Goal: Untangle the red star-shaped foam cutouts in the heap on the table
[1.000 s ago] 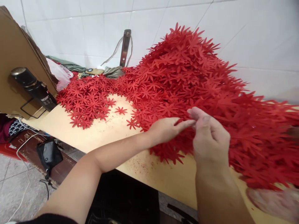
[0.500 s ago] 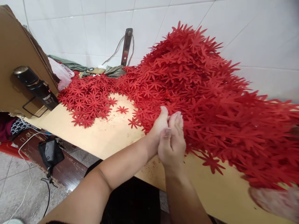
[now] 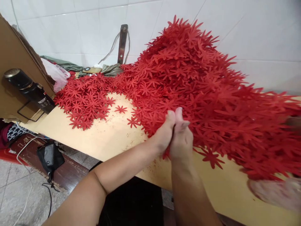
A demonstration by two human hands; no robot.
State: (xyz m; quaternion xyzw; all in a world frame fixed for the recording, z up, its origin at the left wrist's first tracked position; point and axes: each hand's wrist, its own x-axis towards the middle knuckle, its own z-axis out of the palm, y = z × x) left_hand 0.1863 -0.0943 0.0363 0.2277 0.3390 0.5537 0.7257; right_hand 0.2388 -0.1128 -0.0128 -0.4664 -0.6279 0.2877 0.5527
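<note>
My left hand (image 3: pixel 166 130) and my right hand (image 3: pixel 183 138) are pressed palm against palm at the front edge of a large heap of red flower-shaped cutouts (image 3: pixel 178 72). The thumbs point upward and the fingers are closed together. Under the heel of my left hand, a bit of red cutout (image 3: pixel 166 153) sticks out from between the palms; the rest of it is hidden. One loose cutout (image 3: pixel 121 109) lies flat on the pale tabletop (image 3: pixel 103 141) to the left, and another (image 3: pixel 213 158) lies just right of my right wrist.
A smaller pile of cutouts (image 3: pixel 84 97) spreads at the left. Beside it a black vacuum flask (image 3: pixel 30 89) leans against a cardboard box (image 3: pixel 14 56). A white tiled wall (image 3: pixel 89 31) stands behind. At the lower right is a blurred, pale reddish shape (image 3: pixel 275 193).
My hands have shifted slightly right and turned against each other, the right fingers now less visible. A red bit has appeared below the palms. The view has moved a little.
</note>
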